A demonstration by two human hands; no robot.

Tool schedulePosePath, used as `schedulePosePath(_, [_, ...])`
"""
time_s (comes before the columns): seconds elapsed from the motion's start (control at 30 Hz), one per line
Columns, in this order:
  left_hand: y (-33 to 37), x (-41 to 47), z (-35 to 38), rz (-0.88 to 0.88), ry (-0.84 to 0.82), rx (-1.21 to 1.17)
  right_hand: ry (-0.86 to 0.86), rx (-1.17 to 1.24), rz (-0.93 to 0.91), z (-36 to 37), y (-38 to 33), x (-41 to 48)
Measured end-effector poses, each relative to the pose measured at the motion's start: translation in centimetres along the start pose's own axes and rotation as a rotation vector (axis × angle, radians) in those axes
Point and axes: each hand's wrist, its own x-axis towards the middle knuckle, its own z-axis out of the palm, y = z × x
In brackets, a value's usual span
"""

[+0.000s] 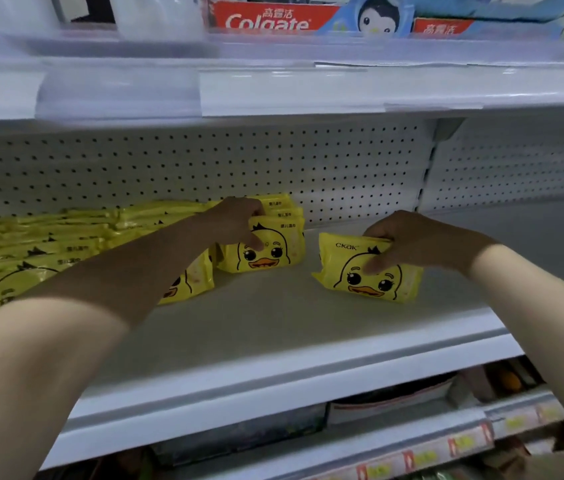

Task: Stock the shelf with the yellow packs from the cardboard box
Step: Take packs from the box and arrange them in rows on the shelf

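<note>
Pack (374,278) upright under right hand (415,240); row pack (273,254) under left hand (235,220)

Left arm (117,282): bare, stretched far forward.
Left grip (239,220): fingers curled over the front pack (273,254), thumb on its face.
Right arm (533,306): bare, comes in from the right.
Right grip (408,242): pinches the lone pack (360,285) (thumb in front, fingers behind).

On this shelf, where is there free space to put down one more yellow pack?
Bare shelf lies between the upright packs under the left hand and the single pack in the right hand, along the whole front edge, and right of that pack toward the pegboard. The left end is crowded with rows of yellow packs.
</note>
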Motion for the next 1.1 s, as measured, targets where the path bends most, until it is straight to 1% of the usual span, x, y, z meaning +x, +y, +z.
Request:
schedulePosePath(0.23, [-1.2, 0.1, 0.5, 0.063, 0.088, 0.04, -0.021, 0.033, -0.002, 0.7, -0.3, 2.3])
schedulePosePath(0.33, [-1.7, -0.3, 0.6, 0.121, 0.18, 0.057, -0.04, 0.034, -0.025, 1.1, -0.9, 3.2])
schedulePosePath(0.37, [-1.7, -0.6, 0.4, 0.175, 0.225, 0.002, -0.045, 0.028, -0.037, 1.3, -1.2, 3.5])
schedulePosePath(0.43, [-1.2, -1.6, 0.0, 0.285, 0.267, -0.217, -0.055, 0.027, -0.063, 1.7, -1.8, 4.5])
schedulePosePath(0.5, [0.0, -3.2, -0.5, 0.318, 0.186, -0.394, -0.062, 0.013, -0.091, 2.3, -2.8, 5.5])
schedulePosePath(0.57, [0.7, -4.3, -0.5, 0.305, 0.059, -0.474, -0.061, 0.008, -0.122, 3.1, -4.0, 6.5])
schedulePosePath(0.6, [0.8, -4.7, -0.3, 0.292, 0.014, -0.479, -0.058, 0.018, -0.142, 3.5, -4.6, 7.0])
schedulePosePath(0.63, [0.5, -4.9, -0.1, 0.278, 0.004, -0.47, -0.055, 0.026, -0.163, 3.9, -5.2, 7.4])
schedulePosePath(0.73, [-0.7, -5.2, 0.4, 0.226, 0.087, -0.447, -0.058, 0.02, -0.21, 5.2, -6.6, 8.7])
schedulePosePath(0.83, [-1.6, -5.5, -0.1, 0.177, 0.157, -0.34, -0.053, 0.07, -0.218, 6.0, -7.2, 9.4])
schedulePosePath(1.0, [-2.9, -5.9, -0.8, 0.109, 0.224, -0.183, 0.025, 0.011, -0.198, 6.1, -7.3, 10.0])
schedulePosePath(1.1, [-3.5, -5.8, -0.6, 0.066, 0.247, -0.16, 0.065, 0.008, -0.209, 6.2, -7.5, 10.0])
